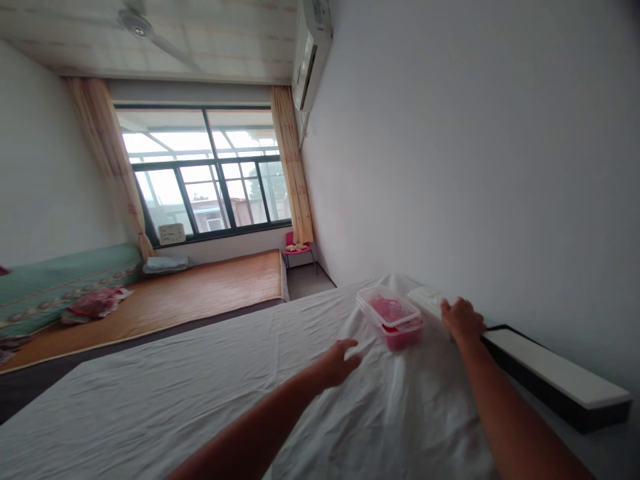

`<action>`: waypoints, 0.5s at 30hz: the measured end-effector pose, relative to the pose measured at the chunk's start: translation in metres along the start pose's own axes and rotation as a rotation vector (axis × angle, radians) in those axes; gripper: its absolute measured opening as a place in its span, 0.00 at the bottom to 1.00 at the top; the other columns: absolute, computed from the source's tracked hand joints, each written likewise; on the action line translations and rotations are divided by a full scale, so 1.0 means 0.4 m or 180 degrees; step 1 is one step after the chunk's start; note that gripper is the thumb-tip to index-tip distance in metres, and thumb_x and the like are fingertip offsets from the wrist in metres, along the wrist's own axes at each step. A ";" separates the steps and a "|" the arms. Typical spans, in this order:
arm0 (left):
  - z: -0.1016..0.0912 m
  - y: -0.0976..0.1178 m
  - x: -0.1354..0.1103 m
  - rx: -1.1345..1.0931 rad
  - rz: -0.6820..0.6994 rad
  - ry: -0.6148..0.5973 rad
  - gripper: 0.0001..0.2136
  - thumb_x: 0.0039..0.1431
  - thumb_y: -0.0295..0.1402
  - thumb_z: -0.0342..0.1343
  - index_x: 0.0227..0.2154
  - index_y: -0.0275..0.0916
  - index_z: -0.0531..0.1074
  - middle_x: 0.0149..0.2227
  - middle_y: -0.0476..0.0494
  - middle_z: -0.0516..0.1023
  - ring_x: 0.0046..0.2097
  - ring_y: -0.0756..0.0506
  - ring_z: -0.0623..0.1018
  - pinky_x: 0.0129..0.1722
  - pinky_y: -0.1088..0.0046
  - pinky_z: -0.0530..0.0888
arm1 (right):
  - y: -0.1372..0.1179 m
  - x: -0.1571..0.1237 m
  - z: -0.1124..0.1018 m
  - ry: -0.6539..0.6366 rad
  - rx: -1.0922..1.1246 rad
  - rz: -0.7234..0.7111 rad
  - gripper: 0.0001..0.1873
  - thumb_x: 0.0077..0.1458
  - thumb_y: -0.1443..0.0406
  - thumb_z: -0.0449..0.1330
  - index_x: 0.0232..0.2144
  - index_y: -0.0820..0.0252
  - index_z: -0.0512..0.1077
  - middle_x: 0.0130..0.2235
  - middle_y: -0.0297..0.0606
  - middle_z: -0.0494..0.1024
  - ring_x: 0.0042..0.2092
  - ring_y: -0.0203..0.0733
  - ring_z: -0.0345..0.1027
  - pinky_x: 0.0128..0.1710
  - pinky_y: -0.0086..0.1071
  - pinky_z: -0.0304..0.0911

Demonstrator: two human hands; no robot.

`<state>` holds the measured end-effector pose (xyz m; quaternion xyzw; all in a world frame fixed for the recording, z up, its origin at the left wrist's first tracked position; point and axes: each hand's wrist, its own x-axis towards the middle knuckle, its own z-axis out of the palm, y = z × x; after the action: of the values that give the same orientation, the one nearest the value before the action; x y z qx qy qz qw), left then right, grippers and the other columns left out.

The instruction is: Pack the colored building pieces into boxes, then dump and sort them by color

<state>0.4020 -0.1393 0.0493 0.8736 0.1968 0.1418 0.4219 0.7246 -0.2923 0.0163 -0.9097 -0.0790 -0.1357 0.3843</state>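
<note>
My left hand (pixel 336 365) hovers over the white sheet (pixel 200 387), its thumb and fingers apart and nothing in them. To its right sits a clear plastic box (pixel 390 320) with a lid and pink and red contents. My right hand (pixel 463 319) is beyond that box, near the wall, with its fingers curled at the end of a whitish, flat, packet-like thing (pixel 430 307). Blur and the hand itself hide what exactly this thing is. Just right of my right wrist lies a long black box (pixel 575 400) with a white top.
A low bed with a brown mat (pixel 210 283) lies ahead to the left, holding a crumpled red cloth (pixel 97 303). A pink chair (pixel 297 248) stands beneath the curtain (pixel 293 167). The white wall (pixel 465 153) bounds the right side.
</note>
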 end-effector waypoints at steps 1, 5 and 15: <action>0.009 -0.005 0.028 -0.0228 -0.0147 0.0098 0.24 0.50 0.45 0.59 0.48 0.37 0.71 0.51 0.36 0.73 0.53 0.37 0.70 0.55 0.60 0.62 | -0.003 0.000 0.009 -0.0046 0.0022 0.0005 0.31 0.55 0.53 0.44 0.52 0.68 0.64 0.53 0.63 0.66 0.54 0.70 0.58 0.46 0.60 0.56; 0.041 -0.025 0.148 -0.1205 -0.0712 0.0547 0.21 0.43 0.40 0.65 0.41 0.36 0.72 0.46 0.39 0.75 0.53 0.36 0.69 0.53 0.64 0.63 | -0.018 0.004 0.048 -0.0283 0.0183 -0.0080 0.30 0.55 0.54 0.46 0.54 0.65 0.62 0.52 0.59 0.68 0.55 0.63 0.59 0.49 0.55 0.56; 0.167 -0.017 0.327 -0.2281 -0.1124 0.0785 0.19 0.53 0.46 0.57 0.39 0.35 0.68 0.35 0.43 0.76 0.37 0.46 0.75 0.34 0.73 0.71 | 0.036 0.052 0.069 -0.0948 0.0943 -0.0136 0.29 0.50 0.47 0.48 0.41 0.62 0.73 0.40 0.53 0.78 0.47 0.58 0.69 0.44 0.47 0.64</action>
<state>0.5437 -0.1201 0.0144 0.6009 0.3308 0.2304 0.6903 0.7532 -0.2815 -0.0054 -0.8514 -0.1734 0.0052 0.4949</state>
